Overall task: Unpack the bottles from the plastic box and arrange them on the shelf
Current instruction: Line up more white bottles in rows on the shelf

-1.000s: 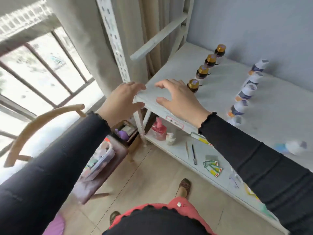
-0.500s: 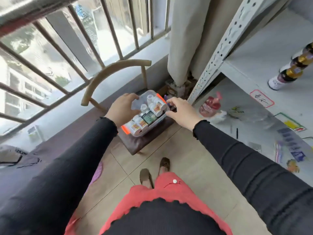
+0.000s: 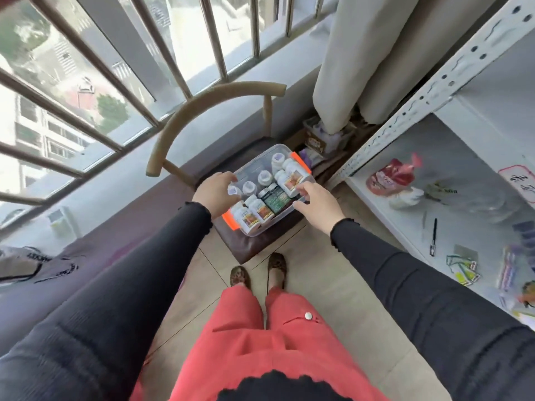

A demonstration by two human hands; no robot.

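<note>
Nearest the camera are red trousers (image 3: 246,337) and two patterned shoes (image 3: 276,266) on the tiled floor (image 3: 327,287), with black sleeves running forward on either side. Just beyond the shoes stands a dark-seated chair (image 3: 249,244) with a curved wooden back, and on its seat lies the clear plastic box (image 3: 254,166) with orange clips at its near-left and far-right ends. Inside it the bottles (image 3: 262,211) lie packed side by side, mostly white, with one dark green bottle (image 3: 273,199) among them.

The left hand (image 3: 215,193) is over the box's left side, its fingers curled against a white bottle cap (image 3: 233,189) at that edge; whether the grip is closed on it I cannot tell. The right hand (image 3: 317,202) reaches to the box's right rim, fingers loosely spread, fingertips touching a white bottle (image 3: 289,183) there, grip not closed.

To the right rises the white metal shelf (image 3: 405,224), its lower board carrying a red pouch (image 3: 389,179), a pen (image 3: 433,237) and papers. Farther back hang a curtain (image 3: 370,59) and a barred window (image 3: 115,68).
</note>
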